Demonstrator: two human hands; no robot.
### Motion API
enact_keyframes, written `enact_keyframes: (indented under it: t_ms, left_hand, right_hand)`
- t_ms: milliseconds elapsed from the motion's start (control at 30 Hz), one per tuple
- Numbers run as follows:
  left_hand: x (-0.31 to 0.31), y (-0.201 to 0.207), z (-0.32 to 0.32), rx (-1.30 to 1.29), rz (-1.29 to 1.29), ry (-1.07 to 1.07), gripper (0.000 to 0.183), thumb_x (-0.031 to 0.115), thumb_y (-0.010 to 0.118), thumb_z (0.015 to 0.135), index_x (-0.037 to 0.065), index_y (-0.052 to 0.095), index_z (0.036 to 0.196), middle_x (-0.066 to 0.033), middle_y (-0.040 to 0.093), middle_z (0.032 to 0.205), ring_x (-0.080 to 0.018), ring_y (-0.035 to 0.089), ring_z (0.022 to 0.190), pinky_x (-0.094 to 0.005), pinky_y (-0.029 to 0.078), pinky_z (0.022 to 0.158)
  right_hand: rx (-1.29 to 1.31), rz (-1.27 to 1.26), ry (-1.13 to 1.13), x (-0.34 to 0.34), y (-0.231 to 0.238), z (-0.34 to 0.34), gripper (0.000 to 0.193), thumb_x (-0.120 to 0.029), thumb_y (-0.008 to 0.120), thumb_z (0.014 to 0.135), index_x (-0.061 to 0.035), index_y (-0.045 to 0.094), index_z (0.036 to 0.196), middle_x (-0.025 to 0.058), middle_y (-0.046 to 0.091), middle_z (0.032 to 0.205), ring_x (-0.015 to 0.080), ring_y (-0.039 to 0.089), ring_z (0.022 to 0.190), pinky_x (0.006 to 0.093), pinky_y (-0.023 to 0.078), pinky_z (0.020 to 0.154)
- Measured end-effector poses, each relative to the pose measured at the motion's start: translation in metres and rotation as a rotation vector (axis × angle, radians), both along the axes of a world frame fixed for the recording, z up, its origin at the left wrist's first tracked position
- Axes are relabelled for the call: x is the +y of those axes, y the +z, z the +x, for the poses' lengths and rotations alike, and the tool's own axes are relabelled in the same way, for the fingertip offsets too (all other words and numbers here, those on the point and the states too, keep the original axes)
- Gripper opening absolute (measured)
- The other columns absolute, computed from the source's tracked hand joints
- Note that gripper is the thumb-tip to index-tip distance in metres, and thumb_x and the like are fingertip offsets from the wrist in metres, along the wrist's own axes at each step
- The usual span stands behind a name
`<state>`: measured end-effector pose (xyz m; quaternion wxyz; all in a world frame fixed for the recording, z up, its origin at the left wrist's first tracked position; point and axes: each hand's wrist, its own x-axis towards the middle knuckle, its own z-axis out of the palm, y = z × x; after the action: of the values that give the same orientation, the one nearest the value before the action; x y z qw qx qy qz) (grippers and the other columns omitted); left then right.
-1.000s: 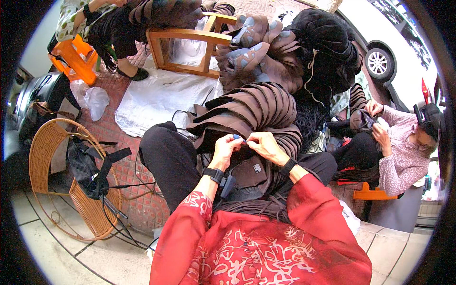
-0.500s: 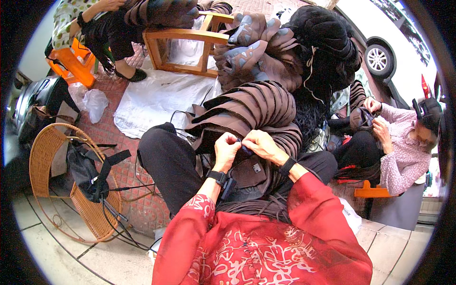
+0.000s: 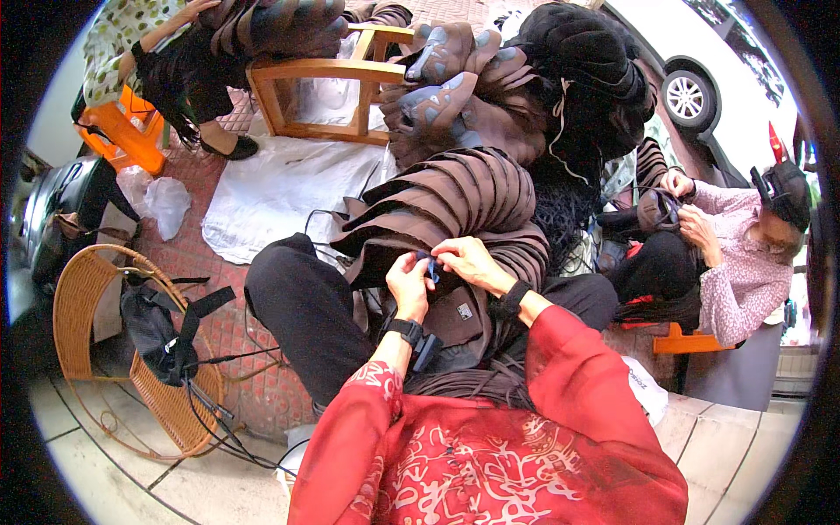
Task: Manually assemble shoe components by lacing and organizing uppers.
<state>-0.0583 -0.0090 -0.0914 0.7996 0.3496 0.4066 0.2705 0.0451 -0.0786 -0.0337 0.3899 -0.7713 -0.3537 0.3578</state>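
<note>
Over my lap, my left hand (image 3: 409, 284) pinches a small dark-blue piece (image 3: 431, 268) between thumb and fingers. Close beside it, my right hand (image 3: 471, 264) has thumb and forefinger closed at the top of that piece; what lies between those fingertips is too small to make out. Under my hands rests a brown shoe upper (image 3: 458, 317) with a small pale label. Just beyond them a stack of brown shoe uppers (image 3: 464, 197) fans out across my knees. A bundle of dark laces (image 3: 472, 385) lies against my waist.
A wooden frame stool (image 3: 328, 74) and more brown-and-blue uppers (image 3: 446, 101) sit ahead, near a black heap (image 3: 582, 66). White sheeting (image 3: 289, 197) covers part of the floor. A wicker chair (image 3: 179, 394) with a black bag stands left. People sit at right (image 3: 744, 262) and far left.
The blue piece shows more plainly between my fingers now. My right fingertips have shifted slightly from over the piece to its upper edge. The whole view has moved a little.
</note>
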Motion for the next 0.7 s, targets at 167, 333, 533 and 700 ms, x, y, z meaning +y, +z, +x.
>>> enact_keyframes:
  t_ms: [167,333,533,700]
  left_hand:
    - [0.000,-0.008,-0.004,-0.056,0.023,-0.048,0.015,-0.004,0.056,0.075,-0.005,0.054,0.090,-0.0072,0.057,0.072,-0.0096,0.049,0.044,-0.0201,0.039,0.036]
    - [0.003,-0.008,-0.010,-0.137,0.114,-0.134,0.008,-0.005,0.054,0.075,-0.001,0.053,0.082,-0.0059,0.056,0.070,-0.0091,0.049,0.046,-0.0206,0.041,0.040]
    - [0.001,-0.007,-0.004,0.025,0.248,-0.145,0.009,-0.003,0.055,0.075,-0.001,0.050,0.082,-0.0065,0.055,0.070,-0.0107,0.051,0.049,-0.0220,0.044,0.048]
    - [-0.001,-0.011,-0.001,-0.020,0.148,-0.058,0.011,-0.006,0.052,0.074,-0.001,0.051,0.084,-0.0047,0.056,0.073,-0.0101,0.051,0.054,-0.0222,0.043,0.049]
  right_hand:
    - [-0.047,0.008,0.005,0.002,0.000,0.001,0.016,-0.009,0.055,0.077,0.0021,0.062,0.087,0.0070,0.061,0.067,0.0099,0.056,0.057,0.0235,0.045,0.054]
    - [-0.167,0.062,0.154,0.005,-0.003,0.006,0.015,-0.006,0.057,0.074,0.0020,0.062,0.086,0.0069,0.061,0.065,0.0091,0.055,0.057,0.0229,0.045,0.053]
    - [0.044,0.013,0.098,0.005,-0.010,0.010,0.016,-0.008,0.056,0.072,-0.0003,0.063,0.084,0.0100,0.063,0.067,0.0140,0.060,0.060,0.0267,0.047,0.059]
    - [0.076,-0.035,0.122,0.008,-0.006,0.010,0.017,-0.009,0.055,0.073,0.0000,0.063,0.085,0.0116,0.063,0.070,0.0159,0.061,0.063,0.0269,0.047,0.061]
